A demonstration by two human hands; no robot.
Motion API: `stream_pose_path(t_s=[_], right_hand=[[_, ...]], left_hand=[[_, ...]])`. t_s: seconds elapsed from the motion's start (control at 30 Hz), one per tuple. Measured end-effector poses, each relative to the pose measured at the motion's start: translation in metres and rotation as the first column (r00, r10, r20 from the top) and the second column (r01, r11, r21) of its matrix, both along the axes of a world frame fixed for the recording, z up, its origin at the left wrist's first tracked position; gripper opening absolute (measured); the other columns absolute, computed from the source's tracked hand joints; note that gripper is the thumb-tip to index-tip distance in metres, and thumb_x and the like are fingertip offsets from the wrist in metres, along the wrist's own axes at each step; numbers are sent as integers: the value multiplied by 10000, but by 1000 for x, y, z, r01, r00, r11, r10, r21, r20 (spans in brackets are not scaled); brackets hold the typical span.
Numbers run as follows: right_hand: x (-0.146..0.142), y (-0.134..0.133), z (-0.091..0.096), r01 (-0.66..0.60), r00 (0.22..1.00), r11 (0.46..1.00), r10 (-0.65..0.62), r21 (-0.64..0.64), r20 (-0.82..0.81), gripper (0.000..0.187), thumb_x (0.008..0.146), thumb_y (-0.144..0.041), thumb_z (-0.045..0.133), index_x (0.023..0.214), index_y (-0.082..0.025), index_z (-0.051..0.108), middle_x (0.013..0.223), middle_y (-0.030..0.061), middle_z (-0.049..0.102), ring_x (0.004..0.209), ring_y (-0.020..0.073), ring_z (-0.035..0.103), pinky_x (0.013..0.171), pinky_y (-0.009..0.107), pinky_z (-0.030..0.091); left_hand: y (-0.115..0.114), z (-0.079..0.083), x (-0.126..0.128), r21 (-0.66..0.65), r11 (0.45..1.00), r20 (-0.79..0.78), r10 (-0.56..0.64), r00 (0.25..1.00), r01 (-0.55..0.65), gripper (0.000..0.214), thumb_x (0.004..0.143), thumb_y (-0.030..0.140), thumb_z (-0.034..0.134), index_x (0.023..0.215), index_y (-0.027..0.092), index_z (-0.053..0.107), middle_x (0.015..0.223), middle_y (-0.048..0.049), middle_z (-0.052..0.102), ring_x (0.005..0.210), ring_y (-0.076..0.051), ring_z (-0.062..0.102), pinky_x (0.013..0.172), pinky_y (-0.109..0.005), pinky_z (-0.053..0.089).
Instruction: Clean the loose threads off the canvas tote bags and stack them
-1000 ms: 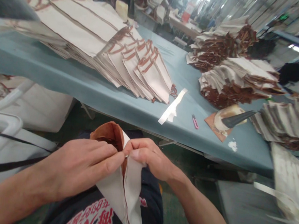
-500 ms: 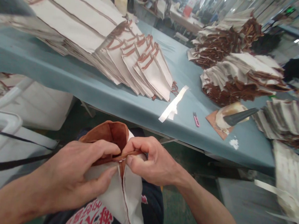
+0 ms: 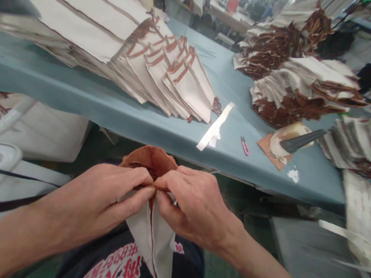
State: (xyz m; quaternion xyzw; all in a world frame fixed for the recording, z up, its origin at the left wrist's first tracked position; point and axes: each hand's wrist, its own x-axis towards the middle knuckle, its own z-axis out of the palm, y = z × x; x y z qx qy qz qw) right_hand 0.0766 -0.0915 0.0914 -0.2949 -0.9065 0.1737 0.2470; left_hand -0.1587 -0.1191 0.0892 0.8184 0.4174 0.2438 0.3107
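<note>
A cream fabric bag [image 3: 162, 235] with a brown lining hangs over my lap, its mouth facing away from me. My left hand [image 3: 114, 193] pinches the rim between thumb and fingers. Right against it, my right hand [image 3: 187, 202] pinches the same rim, and the thumbs nearly meet at the top of the brown-edged seam. Behind the fingers the brown lining [image 3: 149, 155] stands up in a curve. The exact spot under my fingertips is hidden.
A blue-covered table [image 3: 160, 131] holds stacked cream pieces [image 3: 189, 84], white strips [image 3: 214, 128], pink thread snips [image 3: 244, 146] and a glue bottle [image 3: 288, 140] with a dark nozzle. Brown-and-cream bundles [image 3: 290, 95] lie at right. White plastic bins [image 3: 46, 129] stand at left.
My left hand has moved right and closed its thumb onto the rim beside my right hand. The bag's rim is now bunched between both hands, and the lining opening has shifted right.
</note>
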Motion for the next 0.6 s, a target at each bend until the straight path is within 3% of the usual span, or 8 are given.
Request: stream_pose_path(t_s=[0.17,0.33,0.43,0.6], right_hand=[[4,7,7,-14,1000,999,15,-34,21,264,1071,-170,529,882,-218,707,793,35,796,732,178,676,737,301,474],[9,17,1,-107,989,952,71,-287,-133,115,956,-174,604,913,-224,698,826,8,780,741,160,678,733,276,484],[10,26,-5,-203,963,864,92,-461,-252,81,911,-169,630,860,-216,671,805,-26,726,692,124,622,720,255,481],[9,30,-4,-284,941,670,59,-686,-333,181,987,-271,685,821,-224,630,763,-47,625,643,103,521,638,246,434]], left_hand=[[4,-15,7,170,982,46,75,996,-82,273,1000,178,525,734,236,548,599,95,516,490,-84,465,520,-256,318],[-4,-30,12,205,970,100,115,988,-133,305,1039,219,518,734,231,513,615,101,441,505,-76,376,537,-251,306],[-2,-29,13,153,981,115,104,988,-121,303,1044,227,545,746,236,489,614,103,421,510,-82,352,517,-256,276],[-14,-31,8,52,993,148,100,984,-109,285,1032,196,545,755,236,491,635,93,490,523,-85,372,511,-254,305]])
